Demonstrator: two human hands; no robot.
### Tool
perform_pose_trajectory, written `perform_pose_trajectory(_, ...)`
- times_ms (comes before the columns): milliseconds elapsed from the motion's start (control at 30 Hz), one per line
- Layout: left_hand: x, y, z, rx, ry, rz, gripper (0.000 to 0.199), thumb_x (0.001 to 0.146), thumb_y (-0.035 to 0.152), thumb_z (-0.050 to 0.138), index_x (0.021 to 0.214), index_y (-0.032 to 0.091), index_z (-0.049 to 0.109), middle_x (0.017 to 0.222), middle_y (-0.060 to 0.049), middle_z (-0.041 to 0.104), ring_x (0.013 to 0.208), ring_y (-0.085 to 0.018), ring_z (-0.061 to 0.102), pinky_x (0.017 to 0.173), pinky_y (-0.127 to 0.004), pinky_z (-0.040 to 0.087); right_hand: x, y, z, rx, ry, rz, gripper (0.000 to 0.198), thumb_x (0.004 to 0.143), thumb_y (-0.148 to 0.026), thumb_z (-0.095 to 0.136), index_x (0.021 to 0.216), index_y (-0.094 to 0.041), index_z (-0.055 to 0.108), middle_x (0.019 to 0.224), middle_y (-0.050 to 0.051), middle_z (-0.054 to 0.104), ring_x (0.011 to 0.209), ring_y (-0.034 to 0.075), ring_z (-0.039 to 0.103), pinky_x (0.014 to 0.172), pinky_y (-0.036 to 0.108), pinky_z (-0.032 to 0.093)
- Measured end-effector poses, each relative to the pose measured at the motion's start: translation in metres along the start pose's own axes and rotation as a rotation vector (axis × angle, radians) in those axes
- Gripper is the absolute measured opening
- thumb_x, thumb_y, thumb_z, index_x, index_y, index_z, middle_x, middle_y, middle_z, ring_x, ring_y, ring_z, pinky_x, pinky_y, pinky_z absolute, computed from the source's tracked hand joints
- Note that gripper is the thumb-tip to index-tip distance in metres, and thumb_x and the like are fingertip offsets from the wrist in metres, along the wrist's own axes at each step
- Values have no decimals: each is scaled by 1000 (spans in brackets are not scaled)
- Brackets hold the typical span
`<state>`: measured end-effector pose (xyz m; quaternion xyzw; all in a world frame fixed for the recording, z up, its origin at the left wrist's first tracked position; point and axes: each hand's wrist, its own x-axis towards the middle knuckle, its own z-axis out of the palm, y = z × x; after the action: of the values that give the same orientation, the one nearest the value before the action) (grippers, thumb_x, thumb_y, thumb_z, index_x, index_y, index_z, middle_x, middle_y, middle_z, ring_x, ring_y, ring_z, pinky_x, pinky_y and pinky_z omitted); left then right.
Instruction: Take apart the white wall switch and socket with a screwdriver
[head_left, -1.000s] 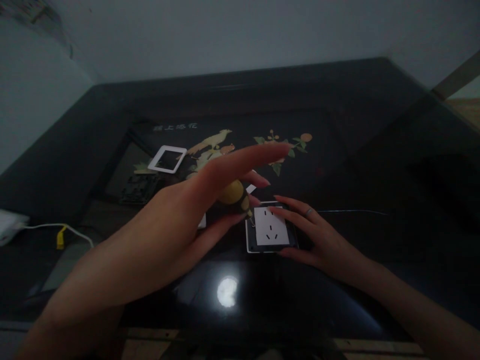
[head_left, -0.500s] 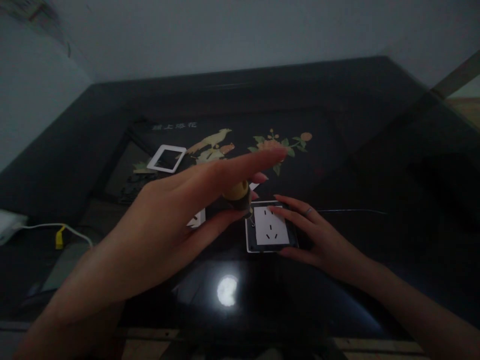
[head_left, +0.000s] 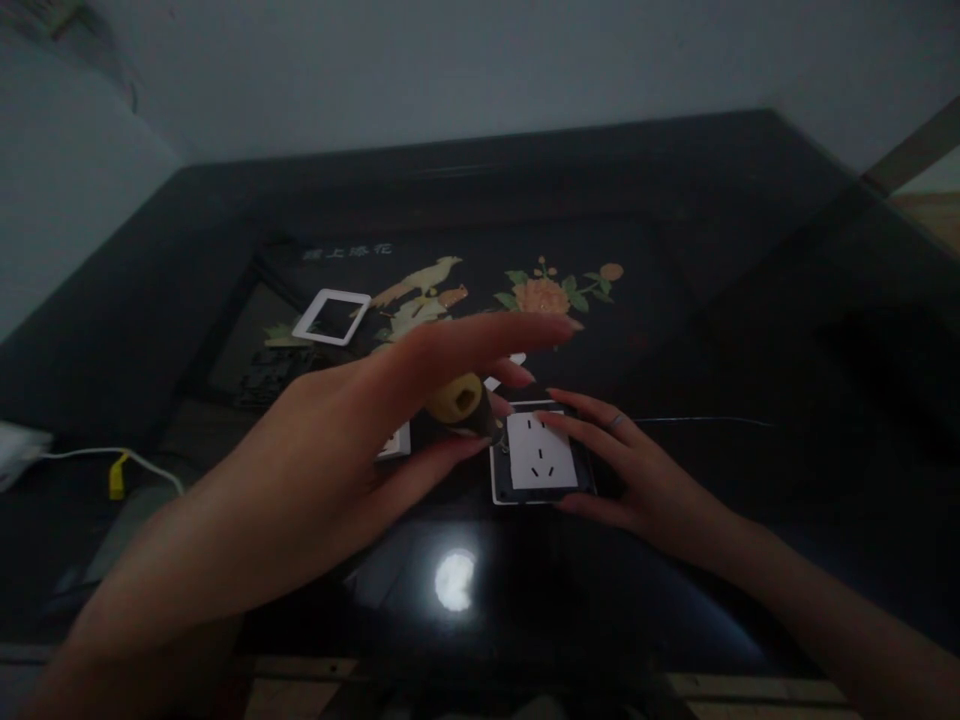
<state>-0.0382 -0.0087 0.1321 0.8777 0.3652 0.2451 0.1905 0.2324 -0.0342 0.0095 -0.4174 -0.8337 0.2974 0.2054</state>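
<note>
My left hand (head_left: 330, 450) is closed around the yellow and black handle of a screwdriver (head_left: 454, 398), its index finger stretched over the top. The screwdriver's tip is by the left side of a wall socket (head_left: 541, 455); whether it touches a screw is too dark to tell. This socket has a white face with slots and a dark surround, and lies face up on the table. My right hand (head_left: 641, 470) grips the socket's right side, fingers on its face and far edge, thumb at the near edge. Another white slotted piece (head_left: 396, 441) is partly hidden behind my left hand.
A white square frame (head_left: 304, 332) lies farther back on the glossy dark table (head_left: 712, 270). Dark parts (head_left: 274, 372) sit near it. At the left are a white adapter (head_left: 21, 455) with a cable and a yellow tag (head_left: 117, 477). A thin wire (head_left: 705, 419) lies at the right.
The screwdriver handle has tipped left, showing more of its end. My left index finger has dropped slightly. My right hand and the socket have stayed in place.
</note>
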Motion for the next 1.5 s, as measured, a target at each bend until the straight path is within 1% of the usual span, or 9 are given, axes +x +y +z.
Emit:
perform_pose_trajectory(200,8,-1,12,105,188,17,42,80,32,79,116,24,60,90,3,74,80,-16,73,73,-25,60,0,0,0,11,11,-6,68,87,-32,67,148,-35,37,156,11,35,141,33,41,106,58,46)
perform_pose_trajectory(367,2,-2,1,-119,-7,13,85,82,16,70,152,38,26,118,0,70,106,-22,71,93,-36,60,0,-1,-1,17,5,5,68,87,-32,67,148,-36,37,156,11,36,141,32,41,106,56,47)
perform_pose_trajectory(433,0,-2,0,-144,-50,-3,86,85,12,65,154,39,20,116,2,71,107,-19,71,97,-34,58,0,-1,-1,9,4,8,67,87,-32,67,147,-34,38,156,12,36,141,32,42,106,56,47)
perform_pose_trajectory(667,7,-1,18,-45,268,-7,41,76,28,83,112,21,63,108,-1,74,85,-13,74,76,-19,62,1,0,-1,1,1,0,65,88,-34,66,147,-30,39,156,14,35,142,31,40,109,55,44)
perform_pose_trajectory(867,8,1,13,-218,140,23,56,86,10,68,137,27,50,132,0,65,113,-13,68,96,-20,56,1,-1,-2,-16,-16,-4,64,89,-33,66,146,-27,38,157,15,34,142,30,38,110,53,44)
perform_pose_trajectory(967,7,-1,17,-184,243,22,49,82,11,74,127,23,57,122,-2,69,100,-13,72,88,-20,60,2,-1,-1,-23,-8,-15,64,89,-33,66,146,-27,38,156,14,34,142,29,39,110,52,44)
perform_pose_trajectory(1100,9,-6,20,22,289,82,42,80,34,79,118,23,63,110,0,74,94,-17,73,89,-29,61,1,0,0,-38,4,-28,65,88,-32,67,146,-26,38,155,15,35,141,29,40,109,52,45)
perform_pose_trajectory(1333,5,-3,6,-133,66,43,60,89,27,67,144,37,45,123,7,70,105,-15,71,99,-28,56,0,1,0,-53,21,-41,65,89,-31,66,146,-26,38,156,15,35,141,30,40,108,52,46)
perform_pose_trajectory(1500,6,1,14,-81,269,-22,42,80,35,78,121,33,68,108,5,73,96,-20,73,96,-39,58,0,0,0,-64,20,-41,65,88,-31,66,147,-26,37,155,16,36,141,29,41,107,51,48)
